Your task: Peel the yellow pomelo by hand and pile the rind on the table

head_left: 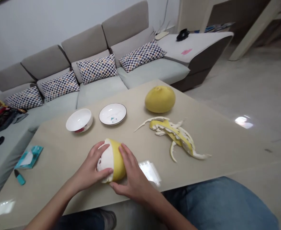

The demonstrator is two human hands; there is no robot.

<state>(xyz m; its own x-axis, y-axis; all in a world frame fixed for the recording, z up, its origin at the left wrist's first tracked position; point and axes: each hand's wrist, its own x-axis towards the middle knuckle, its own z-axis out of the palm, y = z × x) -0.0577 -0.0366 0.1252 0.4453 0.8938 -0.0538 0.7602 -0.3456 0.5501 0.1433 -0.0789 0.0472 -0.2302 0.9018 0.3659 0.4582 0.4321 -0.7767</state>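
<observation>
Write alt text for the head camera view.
The left hand and right hand grip a partly peeled pomelo on a beige table. Peel lies beside it; a whole pomelo, white bowl and white plate sit beyond, before a sofa.

A living room, beige sectional sofa, checkered cushions, low table

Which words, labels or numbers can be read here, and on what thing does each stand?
No text is readable.
Teal plastic packet: print too blurred to read.
Pink note: nothing legible.
White plate: only a small teal mark, no letters visible.
</observation>
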